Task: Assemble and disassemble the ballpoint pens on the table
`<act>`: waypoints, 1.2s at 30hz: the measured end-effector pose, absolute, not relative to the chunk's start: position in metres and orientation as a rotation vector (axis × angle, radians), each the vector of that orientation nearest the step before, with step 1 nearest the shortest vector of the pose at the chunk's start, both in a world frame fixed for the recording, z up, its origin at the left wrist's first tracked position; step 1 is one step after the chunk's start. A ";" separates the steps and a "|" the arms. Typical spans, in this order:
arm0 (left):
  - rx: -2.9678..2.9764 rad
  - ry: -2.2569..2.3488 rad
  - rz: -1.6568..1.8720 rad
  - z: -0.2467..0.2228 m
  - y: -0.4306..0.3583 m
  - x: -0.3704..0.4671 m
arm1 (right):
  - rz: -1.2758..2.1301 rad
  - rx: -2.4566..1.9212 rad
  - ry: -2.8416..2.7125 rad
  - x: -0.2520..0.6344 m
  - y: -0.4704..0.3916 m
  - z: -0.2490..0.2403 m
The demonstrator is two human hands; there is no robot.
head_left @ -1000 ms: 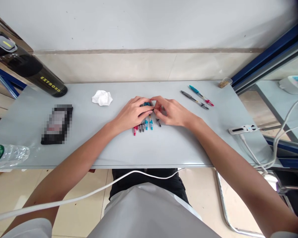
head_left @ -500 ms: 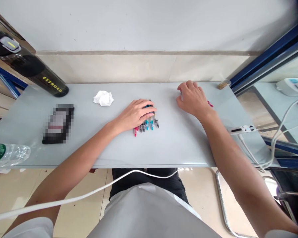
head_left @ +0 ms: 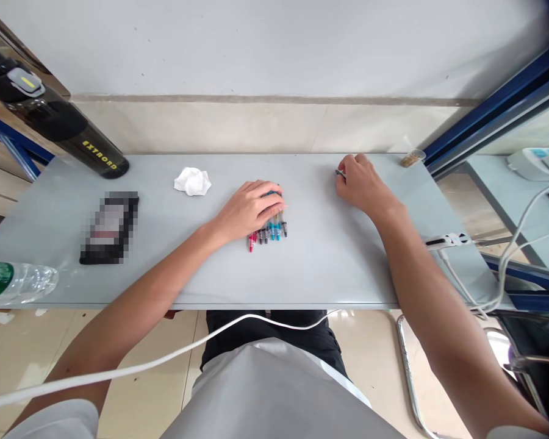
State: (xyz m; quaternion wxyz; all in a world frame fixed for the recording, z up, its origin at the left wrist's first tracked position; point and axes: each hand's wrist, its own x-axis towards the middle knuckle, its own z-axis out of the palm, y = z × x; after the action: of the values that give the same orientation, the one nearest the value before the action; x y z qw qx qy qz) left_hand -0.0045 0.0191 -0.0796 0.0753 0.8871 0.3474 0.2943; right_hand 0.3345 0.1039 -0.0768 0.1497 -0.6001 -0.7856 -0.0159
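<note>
A row of several pens (head_left: 274, 230) with red, black and teal ends lies side by side near the middle of the grey table. Over their far part lies my left hand (head_left: 255, 206), its fingers curled round the row and its thumb side hidden from clear view. Farther right, my right hand (head_left: 361, 186) is closed near the table's back edge. A dark pen end (head_left: 341, 174) sticks out to the left from between its fingertips; the rest of that pen is hidden by the hand.
On the left of the grey table (head_left: 320, 268) are a crumpled white tissue (head_left: 193, 182), a blurred black-edged object (head_left: 110, 228), a dark bottle (head_left: 86, 143) and a clear bottle (head_left: 32, 283). To the right are a small cup (head_left: 412, 158) and a white device (head_left: 447, 241) with cables.
The pens under my left hand lie closer together. My right hand has shifted slightly right and closed on a dark pen. The red pen end beside it is no longer visible.
</note>
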 end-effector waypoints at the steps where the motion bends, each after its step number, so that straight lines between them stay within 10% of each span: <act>1: 2.648 1.051 0.914 -0.078 0.019 -0.004 | -0.034 -1.746 -2.257 0.335 0.104 -0.077; 17: 2.705 1.225 1.230 -0.066 0.016 -0.004 | 0.072 -0.900 -1.916 0.290 0.074 -0.047; 29: 2.717 1.230 1.217 -0.069 0.017 -0.004 | 1.259 -0.762 -1.179 0.262 0.073 -0.050; 36: 2.694 1.196 1.301 -0.068 0.014 -0.003 | 1.391 -0.865 -1.118 0.258 0.065 -0.044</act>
State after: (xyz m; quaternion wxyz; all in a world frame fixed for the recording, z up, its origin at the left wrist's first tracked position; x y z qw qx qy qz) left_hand -0.0034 0.0142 -0.0678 -0.0398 0.8355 0.3709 0.4035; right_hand 0.2581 0.0651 -0.0441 0.5475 -0.3650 -0.4718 0.5869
